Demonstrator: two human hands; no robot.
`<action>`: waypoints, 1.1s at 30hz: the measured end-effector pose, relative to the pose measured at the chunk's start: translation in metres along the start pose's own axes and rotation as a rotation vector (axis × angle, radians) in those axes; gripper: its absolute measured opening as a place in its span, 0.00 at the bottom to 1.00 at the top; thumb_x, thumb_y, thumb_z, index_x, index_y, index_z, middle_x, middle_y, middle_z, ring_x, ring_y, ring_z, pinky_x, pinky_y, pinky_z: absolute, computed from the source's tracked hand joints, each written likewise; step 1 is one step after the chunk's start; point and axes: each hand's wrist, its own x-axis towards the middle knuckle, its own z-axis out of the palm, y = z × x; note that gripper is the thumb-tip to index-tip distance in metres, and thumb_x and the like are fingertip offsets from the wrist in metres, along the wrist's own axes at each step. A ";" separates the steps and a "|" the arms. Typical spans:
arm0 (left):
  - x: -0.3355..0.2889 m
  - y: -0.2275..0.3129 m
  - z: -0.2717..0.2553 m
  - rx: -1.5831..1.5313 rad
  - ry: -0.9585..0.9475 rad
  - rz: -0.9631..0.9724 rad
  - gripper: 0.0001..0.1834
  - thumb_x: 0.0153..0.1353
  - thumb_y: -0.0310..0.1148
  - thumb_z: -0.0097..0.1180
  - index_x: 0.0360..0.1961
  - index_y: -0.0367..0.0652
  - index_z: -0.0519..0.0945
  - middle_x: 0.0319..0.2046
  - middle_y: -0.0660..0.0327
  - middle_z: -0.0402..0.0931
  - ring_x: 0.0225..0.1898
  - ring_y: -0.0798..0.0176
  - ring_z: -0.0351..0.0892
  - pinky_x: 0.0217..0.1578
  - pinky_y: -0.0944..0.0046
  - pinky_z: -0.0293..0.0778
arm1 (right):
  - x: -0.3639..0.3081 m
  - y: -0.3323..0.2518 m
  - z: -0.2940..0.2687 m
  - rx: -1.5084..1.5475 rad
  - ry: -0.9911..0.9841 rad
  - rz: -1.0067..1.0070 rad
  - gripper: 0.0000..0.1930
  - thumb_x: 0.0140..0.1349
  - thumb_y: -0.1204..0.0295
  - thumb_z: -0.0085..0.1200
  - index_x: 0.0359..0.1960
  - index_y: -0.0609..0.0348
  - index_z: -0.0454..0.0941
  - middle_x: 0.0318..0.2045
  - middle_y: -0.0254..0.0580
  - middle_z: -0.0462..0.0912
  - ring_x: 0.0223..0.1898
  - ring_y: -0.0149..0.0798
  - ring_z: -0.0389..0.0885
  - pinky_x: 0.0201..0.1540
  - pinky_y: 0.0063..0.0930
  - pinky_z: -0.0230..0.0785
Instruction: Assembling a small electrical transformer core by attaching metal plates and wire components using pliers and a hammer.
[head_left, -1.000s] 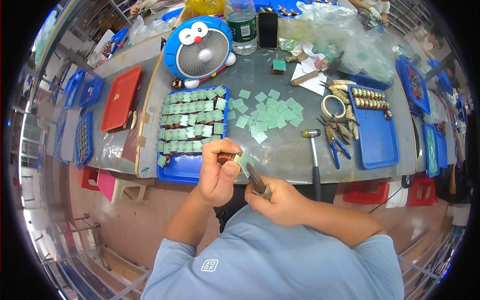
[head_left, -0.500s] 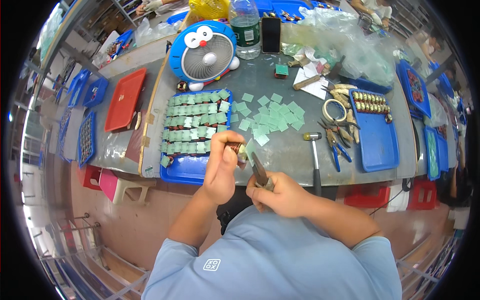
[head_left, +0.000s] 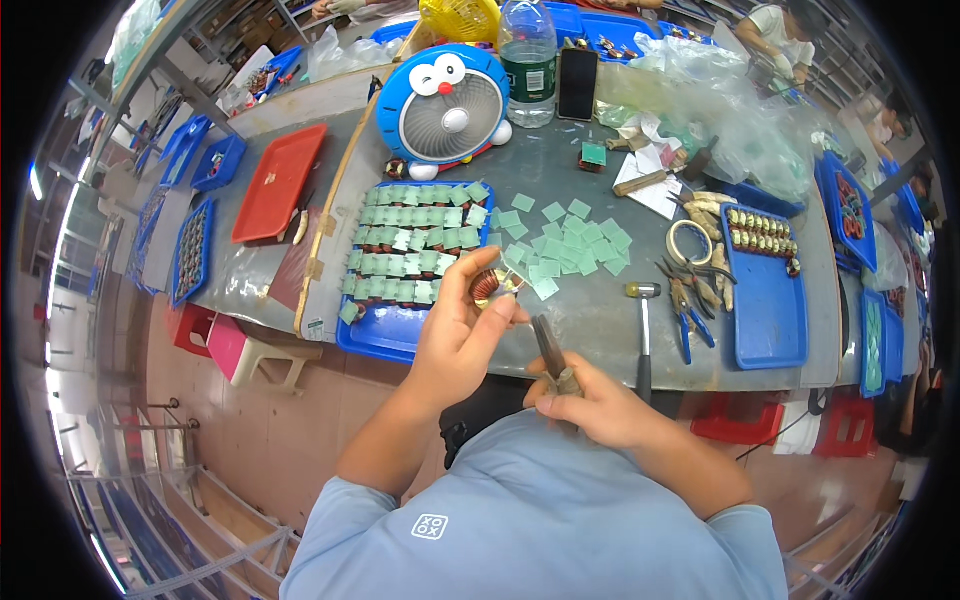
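My left hand (head_left: 452, 338) is closed around a copper-wound ring coil (head_left: 485, 287), pinched between thumb and fingers above the table's front edge. Pale wire ends stick out of the coil toward the right. In my right hand (head_left: 598, 402) is a dark, flat-bladed tool (head_left: 547, 345) with a wrapped grip, its tip pointing up and a short way from the coil. Behind the left hand, a blue tray (head_left: 385, 332) holds rows of coils topped with pale green square plates. Loose green plates (head_left: 572, 245) lie scattered to the right of that tray.
A hammer (head_left: 644, 325), blue-handled pliers (head_left: 688, 325), a tape roll (head_left: 689, 243) and a blue tray of coils (head_left: 768, 310) are at right. A blue cartoon fan (head_left: 445, 105), water bottle (head_left: 529, 70) and phone (head_left: 577, 85) stand behind. A red tray (head_left: 278, 185) lies left.
The head view has shifted, so the table appears further right. My left hand has turned the coil to show its ring face. The tool tip has drawn away from the coil.
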 end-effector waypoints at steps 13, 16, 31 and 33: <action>-0.006 -0.006 0.009 0.729 0.175 0.460 0.23 0.60 0.24 0.66 0.55 0.32 0.74 0.48 0.46 0.83 0.44 0.56 0.87 0.44 0.63 0.80 | -0.001 -0.026 0.010 -0.798 0.494 -0.486 0.24 0.68 0.66 0.54 0.63 0.64 0.68 0.39 0.57 0.78 0.42 0.57 0.77 0.47 0.46 0.69; -0.001 -0.007 0.007 0.807 0.182 0.639 0.24 0.54 0.21 0.68 0.53 0.33 0.77 0.49 0.44 0.83 0.41 0.51 0.87 0.41 0.62 0.81 | -0.001 -0.027 0.012 -0.824 0.511 -0.515 0.24 0.67 0.67 0.55 0.62 0.64 0.69 0.37 0.55 0.78 0.40 0.57 0.77 0.45 0.46 0.69; 0.008 -0.005 0.001 0.890 0.139 0.863 0.25 0.49 0.14 0.68 0.50 0.31 0.74 0.47 0.38 0.82 0.46 0.46 0.87 0.44 0.59 0.82 | 0.006 -0.019 0.015 -0.913 0.609 -0.639 0.22 0.62 0.73 0.59 0.57 0.64 0.72 0.31 0.51 0.78 0.32 0.54 0.78 0.36 0.46 0.70; 0.007 -0.007 0.001 0.887 0.150 0.855 0.25 0.49 0.14 0.68 0.49 0.31 0.74 0.47 0.38 0.82 0.46 0.45 0.87 0.44 0.59 0.82 | 0.007 -0.018 0.016 -0.933 0.612 -0.625 0.22 0.62 0.73 0.59 0.57 0.63 0.72 0.30 0.51 0.78 0.32 0.54 0.78 0.36 0.45 0.70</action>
